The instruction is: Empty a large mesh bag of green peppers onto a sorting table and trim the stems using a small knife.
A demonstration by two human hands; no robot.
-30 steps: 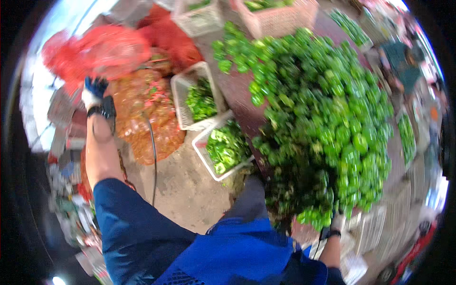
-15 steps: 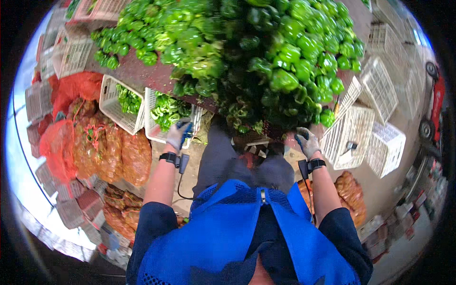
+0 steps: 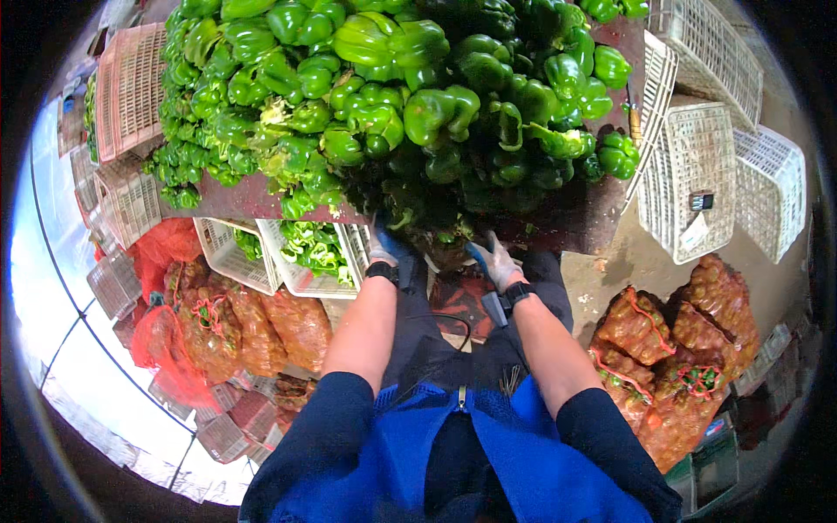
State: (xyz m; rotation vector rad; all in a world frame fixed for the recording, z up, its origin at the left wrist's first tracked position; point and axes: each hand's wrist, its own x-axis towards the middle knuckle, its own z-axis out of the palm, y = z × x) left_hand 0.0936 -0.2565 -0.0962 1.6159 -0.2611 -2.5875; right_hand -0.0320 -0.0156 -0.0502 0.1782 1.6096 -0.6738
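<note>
Dark-red table (image 3: pixel 584 222): green peppers (image 3: pixel 440 116) lie heaped beyond left hand (image 3: pixel 382 244) and right hand (image 3: pixel 500 264); whether either grips cannot be told.

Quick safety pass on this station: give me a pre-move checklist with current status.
1. Hands in view: ok. Left hand and right hand are at the near side of the table.
2. Gloves worn: ok, both hands.
3. Grip: cannot tell; shade hides what, if anything, either hand holds.
4. Peppers clear of the table's near edge: not ok; the heap reaches it.
5. White basket beside the left hand upright: ok, green pieces inside.
6. Footing: cannot tell; feet out of sight.
</note>
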